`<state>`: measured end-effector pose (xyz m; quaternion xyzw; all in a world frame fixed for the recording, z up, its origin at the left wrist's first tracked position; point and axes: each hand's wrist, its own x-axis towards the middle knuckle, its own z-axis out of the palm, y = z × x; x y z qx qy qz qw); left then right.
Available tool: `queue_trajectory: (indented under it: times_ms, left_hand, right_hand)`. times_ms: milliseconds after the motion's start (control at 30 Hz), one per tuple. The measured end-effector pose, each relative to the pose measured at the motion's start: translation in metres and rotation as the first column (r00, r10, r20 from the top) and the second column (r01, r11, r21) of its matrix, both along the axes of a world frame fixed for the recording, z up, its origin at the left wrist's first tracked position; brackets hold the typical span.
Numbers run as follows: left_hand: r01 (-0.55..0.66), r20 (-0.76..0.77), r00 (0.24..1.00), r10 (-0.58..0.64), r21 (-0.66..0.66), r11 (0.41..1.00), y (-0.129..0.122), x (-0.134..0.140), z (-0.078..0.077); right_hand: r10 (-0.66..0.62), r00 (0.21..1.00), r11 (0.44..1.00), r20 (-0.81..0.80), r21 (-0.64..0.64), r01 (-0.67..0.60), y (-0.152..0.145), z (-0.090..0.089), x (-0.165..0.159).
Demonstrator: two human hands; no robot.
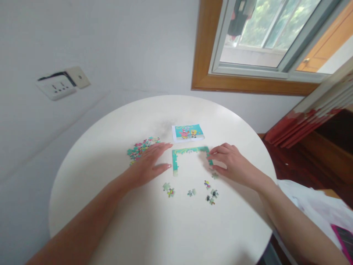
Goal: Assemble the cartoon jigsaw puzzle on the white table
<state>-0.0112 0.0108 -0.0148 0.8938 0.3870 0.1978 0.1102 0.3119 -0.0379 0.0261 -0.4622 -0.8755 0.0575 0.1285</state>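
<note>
A partly joined jigsaw puzzle border lies on the white round table, with a top edge and two sides in teal. My left hand is open at its left side, fingers stretched out and thumb apart, partly covering a heap of loose puzzle pieces. At the border's right side, my right hand has its fingers spread and bent, the tips at the teal edge pieces. Whether it pinches a piece I cannot make out. Below the border lie several loose pieces, and two joined ones lie nearer the left.
A picture card with cartoon figures lies behind the border on the table. A wall with a socket and a wood-framed window stands beyond. White plastic and a red curtain are at the right.
</note>
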Motion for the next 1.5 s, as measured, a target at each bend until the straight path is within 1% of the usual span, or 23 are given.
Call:
queue_trajectory:
  times_ms: [67,133,200,300,367,433,500,600,667,767,833,867,1000,1100,1167,1267,1367,1500]
  left_hand:
    - [0.004,0.029,1.000,-0.005,0.040,0.999,0.002,-0.003,0.004]
    - [0.024,0.049,0.998,-0.026,0.053,0.998,0.002,-0.006,0.008]
    - [0.064,0.038,0.997,-0.064,0.018,0.998,0.001,-0.009,0.014]
    - [0.166,-0.003,0.986,-0.167,-0.111,0.980,-0.004,-0.012,0.024]
    - [0.239,-0.016,0.969,-0.248,-0.201,0.950,-0.009,-0.012,0.031]
    - [0.292,-0.025,0.950,-0.310,-0.271,0.917,-0.016,-0.009,0.036]
    - [0.314,-0.025,0.941,-0.337,-0.306,0.899,-0.022,-0.005,0.038]
    - [0.318,-0.028,0.937,-0.347,-0.340,0.885,-0.030,0.000,0.038]
    - [0.306,-0.031,0.940,-0.339,-0.362,0.881,-0.034,0.003,0.037]
    - [0.289,-0.038,0.944,-0.329,-0.391,0.874,-0.037,0.004,0.036]
    - [0.281,-0.049,0.944,-0.327,-0.402,0.871,-0.038,0.004,0.036]
    - [0.276,-0.054,0.944,-0.324,-0.405,0.871,-0.039,0.005,0.036]
    - [0.245,-0.077,0.951,-0.299,-0.402,0.882,-0.040,0.005,0.039]
    - [0.211,-0.123,0.951,-0.283,-0.410,0.887,-0.038,0.003,0.040]
    - [0.191,-0.147,0.951,-0.272,-0.414,0.890,-0.036,0.001,0.041]
    - [0.169,-0.147,0.957,-0.250,-0.418,0.893,-0.036,0.001,0.043]
    - [0.174,-0.145,0.955,-0.258,-0.434,0.884,-0.042,0.006,0.045]
    - [0.180,-0.189,0.939,-0.287,-0.441,0.879,-0.054,0.016,0.045]
  right_hand:
    - [0.115,0.993,0.993,-0.008,-0.036,-0.115,-0.006,0.006,-0.020]
    - [0.240,0.971,0.968,0.016,-0.080,-0.238,-0.010,0.009,-0.040]
    - [0.290,0.956,0.954,0.036,-0.094,-0.286,-0.011,0.011,-0.055]
    - [0.304,0.951,0.949,0.058,-0.107,-0.297,-0.008,0.011,-0.064]
    - [0.290,0.956,0.952,0.039,-0.109,-0.285,-0.005,0.010,-0.061]
    - [0.268,0.963,0.956,-0.014,-0.119,-0.267,-0.002,0.010,-0.053]
    - [0.247,0.965,0.954,-0.091,-0.149,-0.259,0.001,0.011,-0.042]
    - [0.218,0.953,0.934,-0.212,-0.236,-0.266,0.003,0.015,-0.024]
    - [0.195,0.951,0.902,-0.239,-0.338,-0.270,0.004,0.018,-0.014]
    - [0.180,0.969,0.824,-0.170,-0.511,-0.243,0.004,0.021,-0.003]
    - [0.183,0.976,0.783,-0.118,-0.583,-0.217,0.001,0.022,0.000]
    - [0.185,0.977,0.773,-0.105,-0.599,-0.211,-0.002,0.022,0.001]
    - [0.177,0.983,0.776,-0.058,-0.606,-0.175,-0.015,0.021,-0.006]
    - [0.181,0.983,0.799,-0.016,-0.581,-0.156,-0.022,0.021,-0.014]
    - [0.193,0.981,0.817,0.001,-0.554,-0.160,-0.024,0.021,-0.017]
    - [0.211,0.978,0.823,0.008,-0.540,-0.173,-0.023,0.018,-0.019]
    - [0.227,0.974,0.827,0.000,-0.529,-0.192,-0.021,0.015,-0.017]
    - [0.240,0.970,0.833,-0.035,-0.507,-0.224,-0.020,0.014,-0.017]
